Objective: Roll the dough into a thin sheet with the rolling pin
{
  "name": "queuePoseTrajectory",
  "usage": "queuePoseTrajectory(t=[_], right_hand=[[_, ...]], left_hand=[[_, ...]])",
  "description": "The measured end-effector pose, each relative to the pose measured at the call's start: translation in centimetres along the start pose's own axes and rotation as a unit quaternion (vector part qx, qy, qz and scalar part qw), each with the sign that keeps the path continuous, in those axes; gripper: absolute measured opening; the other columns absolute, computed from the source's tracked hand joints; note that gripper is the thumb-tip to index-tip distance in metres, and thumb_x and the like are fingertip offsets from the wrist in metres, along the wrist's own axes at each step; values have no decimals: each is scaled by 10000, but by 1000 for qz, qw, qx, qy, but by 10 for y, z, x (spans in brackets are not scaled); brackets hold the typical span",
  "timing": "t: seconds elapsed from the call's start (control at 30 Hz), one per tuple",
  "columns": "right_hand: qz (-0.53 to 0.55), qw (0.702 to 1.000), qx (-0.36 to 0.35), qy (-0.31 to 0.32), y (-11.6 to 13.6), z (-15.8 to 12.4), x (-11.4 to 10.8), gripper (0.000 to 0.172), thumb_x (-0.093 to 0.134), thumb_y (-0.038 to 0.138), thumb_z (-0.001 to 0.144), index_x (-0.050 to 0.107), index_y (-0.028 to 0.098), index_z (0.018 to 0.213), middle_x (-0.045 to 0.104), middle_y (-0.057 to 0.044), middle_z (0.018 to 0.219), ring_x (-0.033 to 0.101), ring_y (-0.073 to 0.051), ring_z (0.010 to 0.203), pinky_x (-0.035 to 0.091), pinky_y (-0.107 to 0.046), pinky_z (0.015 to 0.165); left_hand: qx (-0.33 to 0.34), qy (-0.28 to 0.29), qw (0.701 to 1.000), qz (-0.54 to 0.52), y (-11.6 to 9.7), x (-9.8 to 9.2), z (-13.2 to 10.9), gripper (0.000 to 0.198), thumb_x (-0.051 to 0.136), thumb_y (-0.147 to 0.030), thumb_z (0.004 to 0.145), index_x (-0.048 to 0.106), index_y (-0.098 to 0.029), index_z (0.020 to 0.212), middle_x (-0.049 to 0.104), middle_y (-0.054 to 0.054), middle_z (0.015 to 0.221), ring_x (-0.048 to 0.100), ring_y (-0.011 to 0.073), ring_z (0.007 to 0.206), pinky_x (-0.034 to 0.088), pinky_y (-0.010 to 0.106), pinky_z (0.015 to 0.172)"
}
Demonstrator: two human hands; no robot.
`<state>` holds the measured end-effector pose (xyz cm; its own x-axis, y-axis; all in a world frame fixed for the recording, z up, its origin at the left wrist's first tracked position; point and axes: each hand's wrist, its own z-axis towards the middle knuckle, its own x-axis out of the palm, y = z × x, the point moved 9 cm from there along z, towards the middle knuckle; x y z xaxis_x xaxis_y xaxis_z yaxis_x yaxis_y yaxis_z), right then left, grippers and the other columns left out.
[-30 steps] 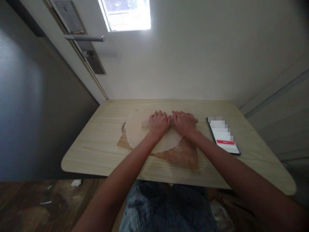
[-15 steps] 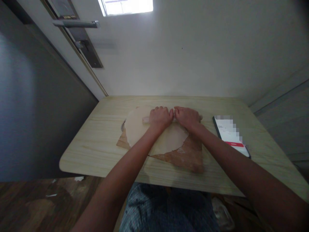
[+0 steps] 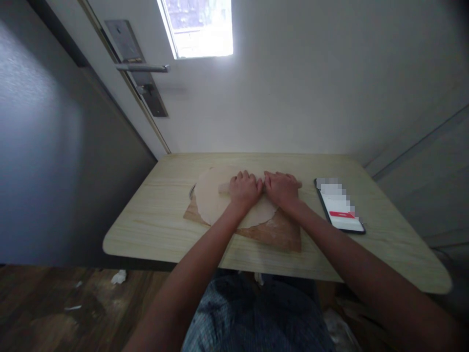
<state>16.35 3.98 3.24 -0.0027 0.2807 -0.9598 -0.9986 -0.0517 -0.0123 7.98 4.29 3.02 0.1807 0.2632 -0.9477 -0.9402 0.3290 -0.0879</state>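
Note:
A wide, thin sheet of pale dough (image 3: 213, 201) lies over a brown wooden board (image 3: 280, 233) and covers much of it. Across the dough rests a rolling pin (image 3: 223, 187), its ends showing on either side of my hands. My left hand (image 3: 245, 188) is closed over the pin's left part, knuckles up. Right beside it, my right hand (image 3: 281, 187) is wrapped round the right part. The thumbs nearly meet in the middle. Both hands and forearms hide parts of the pin and dough.
The board lies on a light wooden table (image 3: 146, 210) with rounded corners. A phone (image 3: 339, 208) with a lit screen lies to the right. Behind the table stands a white door with a metal handle (image 3: 142, 68) and a bright window (image 3: 201, 29). White scraps (image 3: 119, 277) litter the floor.
The camera view has tilted up, showing more of the window and door. Both hands keep their grip on the rolling pin, which lies at nearly the same place on the dough.

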Motion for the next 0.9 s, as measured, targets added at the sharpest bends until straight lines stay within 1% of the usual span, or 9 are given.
queuePoseTrajectory(t=[0.1, 0.23, 0.4, 0.53, 0.67, 0.9], right_hand=[[12, 1000, -11, -11, 1, -6, -1, 375, 241, 251, 850, 555, 186, 1044, 626, -74, 972, 521, -187, 926, 287, -318, 806], [16, 1000, -16, -14, 2, -10, -1, 374, 252, 254, 852, 542, 175, 1075, 612, -72, 1014, 483, -192, 1006, 267, -320, 840], [20, 999, -14, -22, 1, -12, -2, 379, 250, 256, 852, 543, 174, 1077, 611, -68, 1021, 473, -190, 1026, 270, -322, 844], [19, 999, -12, -23, 1, -10, 0, 371, 255, 254, 847, 559, 179, 1045, 617, -68, 1008, 484, -187, 1007, 276, -322, 836], [18, 1000, -6, -18, 0, -5, 2, 372, 246, 256, 849, 573, 187, 1012, 632, -66, 967, 502, -190, 979, 275, -328, 832], [2, 1000, 3, 10, -1, 7, 4, 435, 201, 284, 858, 619, 167, 831, 650, -93, 847, 566, -195, 778, 312, -327, 748]], left_hand=[[8, -5, 1000, -2, -3, -2, -6, 398, 242, -345, 857, 573, -126, 894, 549, 126, 969, 479, 225, 931, 333, 360, 766], [17, -12, 1000, 4, -5, -4, -10, 395, 242, -346, 856, 570, -128, 882, 555, 120, 947, 485, 225, 907, 330, 364, 763], [19, -17, 1000, 8, -5, -4, -11, 395, 236, -345, 855, 566, -130, 876, 554, 119, 939, 487, 222, 889, 327, 365, 755], [20, -24, 999, 14, -4, -4, -10, 387, 243, -348, 851, 567, -136, 870, 554, 110, 918, 487, 223, 881, 330, 362, 747], [16, -16, 1000, 8, -3, 0, -5, 381, 251, -349, 849, 568, -139, 880, 551, 108, 920, 486, 222, 891, 336, 356, 739], [6, 8, 1000, -1, 1, 4, 8, 428, 220, -353, 859, 584, -129, 876, 565, 114, 918, 496, 220, 891, 351, 350, 731]])
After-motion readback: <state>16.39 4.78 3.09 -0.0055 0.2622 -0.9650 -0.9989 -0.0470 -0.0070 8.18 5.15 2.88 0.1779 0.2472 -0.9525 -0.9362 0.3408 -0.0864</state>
